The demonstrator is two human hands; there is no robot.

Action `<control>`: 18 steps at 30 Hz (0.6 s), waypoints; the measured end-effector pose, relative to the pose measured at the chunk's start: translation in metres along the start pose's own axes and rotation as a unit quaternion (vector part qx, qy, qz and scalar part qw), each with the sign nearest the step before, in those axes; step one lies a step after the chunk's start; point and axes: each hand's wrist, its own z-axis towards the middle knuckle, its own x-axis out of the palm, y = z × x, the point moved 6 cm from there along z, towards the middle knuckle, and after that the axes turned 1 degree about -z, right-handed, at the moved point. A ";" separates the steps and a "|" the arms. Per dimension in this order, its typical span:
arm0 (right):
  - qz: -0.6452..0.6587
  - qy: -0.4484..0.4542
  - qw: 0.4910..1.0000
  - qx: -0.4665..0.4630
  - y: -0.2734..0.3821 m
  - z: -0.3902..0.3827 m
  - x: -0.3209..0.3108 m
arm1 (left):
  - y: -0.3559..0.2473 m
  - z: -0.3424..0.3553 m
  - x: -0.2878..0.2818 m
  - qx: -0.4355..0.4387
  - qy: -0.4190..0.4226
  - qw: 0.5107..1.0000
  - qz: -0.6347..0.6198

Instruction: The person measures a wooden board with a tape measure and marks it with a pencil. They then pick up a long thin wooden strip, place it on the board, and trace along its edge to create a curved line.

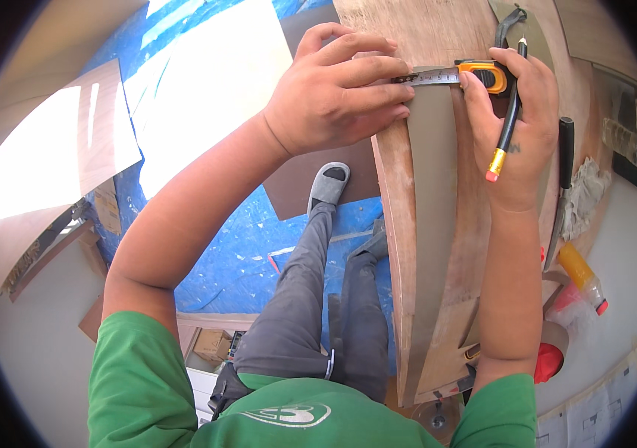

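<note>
A tape measure (482, 77) with an orange and black case lies across a long, curved wooden piece (400, 172) that has a grey-green band along it. My right hand (520, 127) grips the case, thumb on its near side. The same hand also carries a black pencil (511, 112), its white tip pointing away and its pink eraser toward me. The short silver blade (438, 76) runs left to my left hand (341, 89), whose fingers reach over the wood's left edge and close on the blade's end. Those fingers hide the end hook.
Blue sheeting (229, 261) covers the floor, with a brown board (296, 179) near my sandalled foot (329, 183). Pale panels lean at the left. Beside the wood at right are a black-handled tool (566, 149), a crumpled cloth (585, 194) and a yellow-orange bottle (579, 272).
</note>
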 end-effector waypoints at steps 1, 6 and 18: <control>-0.003 0.000 1.000 -0.002 0.000 0.000 0.000 | 0.000 0.000 0.000 -0.003 0.003 1.000 0.001; 0.009 0.009 1.000 0.026 -0.002 0.001 0.001 | -0.001 0.000 0.000 -0.020 0.029 0.999 0.009; 0.008 0.011 0.999 0.039 -0.001 -0.002 0.000 | -0.002 0.002 0.002 -0.020 0.029 0.999 0.005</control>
